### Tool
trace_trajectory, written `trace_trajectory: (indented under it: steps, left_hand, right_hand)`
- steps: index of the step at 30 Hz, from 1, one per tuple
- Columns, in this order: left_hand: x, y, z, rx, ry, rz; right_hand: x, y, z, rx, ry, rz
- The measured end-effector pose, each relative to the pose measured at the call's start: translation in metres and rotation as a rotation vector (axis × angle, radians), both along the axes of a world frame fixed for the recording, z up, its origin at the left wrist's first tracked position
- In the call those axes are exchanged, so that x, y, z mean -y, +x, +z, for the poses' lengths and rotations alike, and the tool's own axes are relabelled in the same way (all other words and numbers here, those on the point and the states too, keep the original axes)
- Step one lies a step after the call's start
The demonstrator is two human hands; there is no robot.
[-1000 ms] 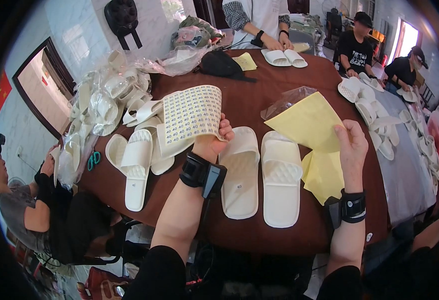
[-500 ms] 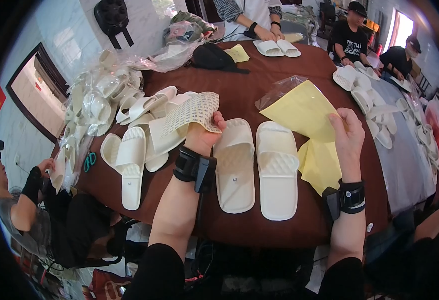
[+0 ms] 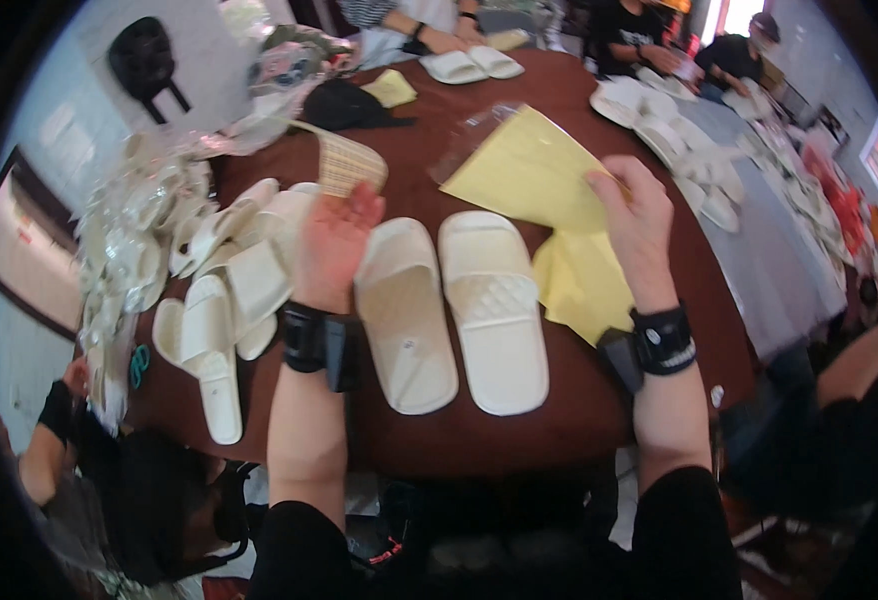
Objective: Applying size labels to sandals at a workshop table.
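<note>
A pair of cream slippers (image 3: pixel 494 305) lies side by side on the brown round table (image 3: pixel 519 440), between my two forearms. My left hand (image 3: pixel 334 245) hovers palm up and open above the left slipper's toe. Just beyond its fingertips, a cream sheet with a grid of small squares (image 3: pixel 347 163) hangs tilted over the slipper heap, and I cannot tell whether a finger still touches it. My right hand (image 3: pixel 639 225) pinches the corner of a yellow bag (image 3: pixel 529 170) with a clear plastic end. A second yellow sheet (image 3: pixel 579 285) lies under that wrist.
A heap of loose cream slippers (image 3: pixel 229 270) and plastic-wrapped bundles (image 3: pixel 134 250) fills the table's left side. A black cap (image 3: pixel 344 105) lies further back. Other people work at the far edge with another slipper pair (image 3: pixel 474 65). More slippers (image 3: pixel 659 110) cover the right.
My left hand has let its grip on the grid sheet go and opened palm up; the sheet has swung away toward the heap. My right hand still holds the yellow bag.
</note>
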State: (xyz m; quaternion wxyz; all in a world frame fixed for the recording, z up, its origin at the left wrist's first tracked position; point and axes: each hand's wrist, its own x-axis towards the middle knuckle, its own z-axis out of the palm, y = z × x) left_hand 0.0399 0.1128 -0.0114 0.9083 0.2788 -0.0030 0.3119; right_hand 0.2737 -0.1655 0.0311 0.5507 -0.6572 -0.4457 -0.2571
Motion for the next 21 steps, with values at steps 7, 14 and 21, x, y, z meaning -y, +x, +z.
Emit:
trace_trajectory:
  steps: [7,14,21]
  left_hand:
    - [0.036,0.012,0.023,-0.053,0.125,0.083]
    - [0.041,0.017,0.020,-0.384,0.309,0.256]
    - [0.055,0.022,0.025,-0.419,0.187,0.236]
  right_hand:
    - [0.011,0.013,-0.001,-0.058,0.076,-0.027]
    - [0.027,0.014,0.026,-0.217,0.213,0.001]
    - [0.052,0.048,0.058,0.010,0.136,-0.219]
